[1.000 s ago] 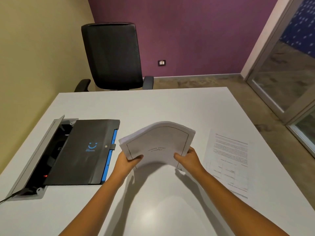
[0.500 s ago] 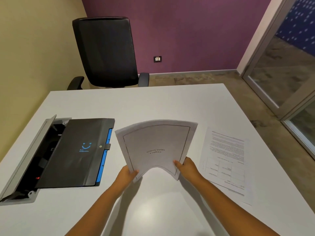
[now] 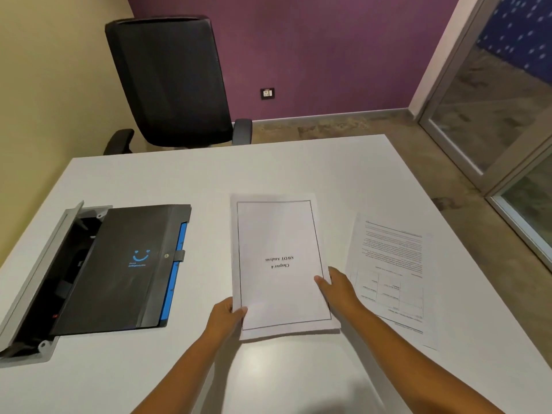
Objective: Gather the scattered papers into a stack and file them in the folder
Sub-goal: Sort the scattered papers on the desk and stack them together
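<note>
A stack of white papers (image 3: 279, 255) lies flat on the white table (image 3: 268, 165), its top sheet bordered and printed upside down. My left hand (image 3: 225, 316) grips the stack's near left corner, thumb on top. My right hand (image 3: 339, 286) holds its right edge near the bottom. A single printed sheet (image 3: 391, 273) with a table on it lies apart to the right of my right hand. A closed black folder (image 3: 119, 270) with a blue smile logo and blue edge rests to the left of the stack.
An open grey cable box (image 3: 38, 282) is set in the table under the folder's left side. A black office chair (image 3: 170, 79) stands behind the far edge. A glass door (image 3: 493, 115) is on the right.
The stack was held up and bowed between both hands. It has come down and now lies flat on the table, with both hands still on its near end.
</note>
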`<action>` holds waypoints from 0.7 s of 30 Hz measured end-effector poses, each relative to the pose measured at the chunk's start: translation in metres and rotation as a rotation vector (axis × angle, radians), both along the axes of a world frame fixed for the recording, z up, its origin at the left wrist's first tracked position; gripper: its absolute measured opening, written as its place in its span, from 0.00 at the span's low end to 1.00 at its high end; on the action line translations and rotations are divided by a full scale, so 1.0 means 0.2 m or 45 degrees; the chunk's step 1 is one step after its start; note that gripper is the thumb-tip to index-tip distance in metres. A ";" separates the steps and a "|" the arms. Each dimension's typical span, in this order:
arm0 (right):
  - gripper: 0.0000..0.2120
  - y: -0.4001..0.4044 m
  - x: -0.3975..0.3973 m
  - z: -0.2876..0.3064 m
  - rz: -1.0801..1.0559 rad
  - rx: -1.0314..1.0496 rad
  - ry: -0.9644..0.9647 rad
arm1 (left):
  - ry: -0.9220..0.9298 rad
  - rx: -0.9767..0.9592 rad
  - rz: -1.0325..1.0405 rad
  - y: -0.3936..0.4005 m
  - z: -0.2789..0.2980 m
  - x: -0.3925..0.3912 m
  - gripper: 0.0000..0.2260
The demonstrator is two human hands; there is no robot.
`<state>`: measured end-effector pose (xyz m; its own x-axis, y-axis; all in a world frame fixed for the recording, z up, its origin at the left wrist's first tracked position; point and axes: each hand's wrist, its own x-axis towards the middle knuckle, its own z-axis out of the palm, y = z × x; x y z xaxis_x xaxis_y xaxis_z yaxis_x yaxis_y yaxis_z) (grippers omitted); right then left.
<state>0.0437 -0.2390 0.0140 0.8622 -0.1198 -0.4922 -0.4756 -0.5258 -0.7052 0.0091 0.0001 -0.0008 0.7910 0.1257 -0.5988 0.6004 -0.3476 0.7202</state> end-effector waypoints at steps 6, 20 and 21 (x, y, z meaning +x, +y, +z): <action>0.17 -0.07 -0.06 -0.06 0.002 -0.460 -0.112 | 0.232 -0.062 0.072 0.01 -0.08 -0.04 0.08; 0.26 -0.20 -0.27 -0.29 0.231 -0.969 0.040 | 0.284 -0.266 0.159 0.06 -0.11 -0.09 0.09; 0.26 -0.20 -0.26 -0.28 0.208 -0.949 0.038 | 0.279 -0.254 0.159 0.05 -0.10 -0.09 0.07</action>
